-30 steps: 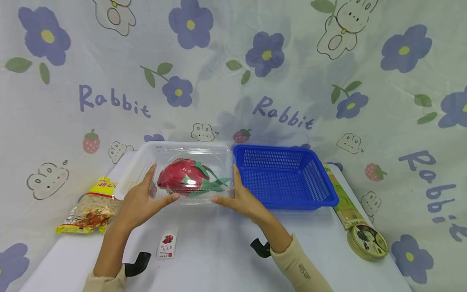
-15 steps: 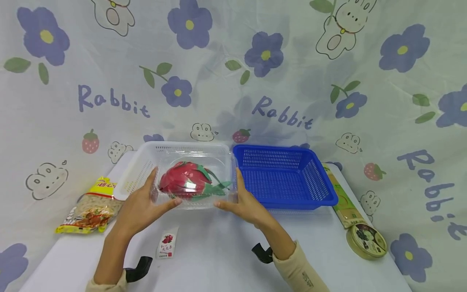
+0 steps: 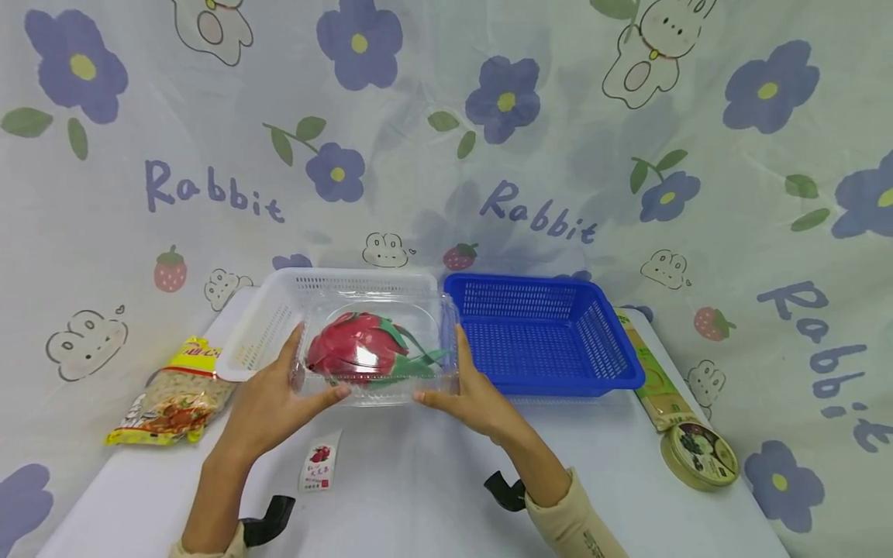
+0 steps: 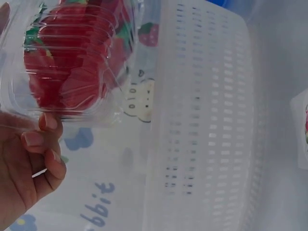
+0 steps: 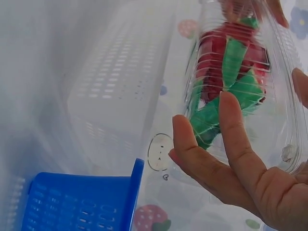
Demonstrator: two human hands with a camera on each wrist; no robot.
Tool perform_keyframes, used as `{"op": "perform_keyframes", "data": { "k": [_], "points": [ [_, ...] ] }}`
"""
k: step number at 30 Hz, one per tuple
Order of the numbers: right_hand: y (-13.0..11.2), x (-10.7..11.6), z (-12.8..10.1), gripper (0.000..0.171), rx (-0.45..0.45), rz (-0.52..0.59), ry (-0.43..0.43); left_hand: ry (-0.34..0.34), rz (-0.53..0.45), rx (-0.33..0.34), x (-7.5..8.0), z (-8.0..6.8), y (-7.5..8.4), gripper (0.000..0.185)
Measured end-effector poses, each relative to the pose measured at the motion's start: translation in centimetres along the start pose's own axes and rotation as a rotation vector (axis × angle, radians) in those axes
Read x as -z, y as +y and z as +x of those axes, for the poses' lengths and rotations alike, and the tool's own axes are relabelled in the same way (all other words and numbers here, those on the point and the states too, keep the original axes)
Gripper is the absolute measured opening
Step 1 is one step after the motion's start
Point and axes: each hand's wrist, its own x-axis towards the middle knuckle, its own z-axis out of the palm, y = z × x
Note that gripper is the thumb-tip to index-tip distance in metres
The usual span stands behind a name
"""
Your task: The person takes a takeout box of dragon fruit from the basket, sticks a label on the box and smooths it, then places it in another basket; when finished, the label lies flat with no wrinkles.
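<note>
A clear plastic clamshell box [image 3: 418, 310] is held up in front of the baskets, with a red dragon fruit [image 3: 363, 349] with green leaf tips inside it. My left hand [image 3: 268, 403] grips its left end, thumb on the near side. At the right end my right hand [image 3: 481, 399] grips it in the same way. Left fingertips [image 4: 50, 122] curl under the box in the left wrist view; in the right wrist view, right fingers [image 5: 236, 130] press its ribbed underside. A small label [image 3: 319, 463] printed with dragon fruit lies below on the white table.
Behind the box stands a white basket [image 3: 258, 333], with a blue basket [image 3: 544, 353] to its right. A yellow-ended food bag [image 3: 177, 395] lies at the left. A green-and-yellow packet [image 3: 652, 380] and a round tin [image 3: 700, 457] line the right edge. A printed curtain [image 3: 418, 139] hangs behind.
The box has moved slightly down and to the right, with both hands still gripping it. More of the white basket's back wall shows above it.
</note>
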Motion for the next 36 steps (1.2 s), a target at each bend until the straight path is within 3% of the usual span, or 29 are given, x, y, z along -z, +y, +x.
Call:
{"op": "perform_keyframes", "data": {
  "k": [8, 36],
  "points": [
    [0.1, 0.1, -0.6, 0.121, 0.020, -0.007, -0.004, 0.022, -0.027, -0.022, -0.5, -0.5, 0.2, 0.113],
    [0.7, 0.0, -3.2, 0.119, -0.027, 0.015, 0.020, -0.008, -0.021, 0.017, -1.4, -2.2, 1.2, 0.116]
  ]
}}
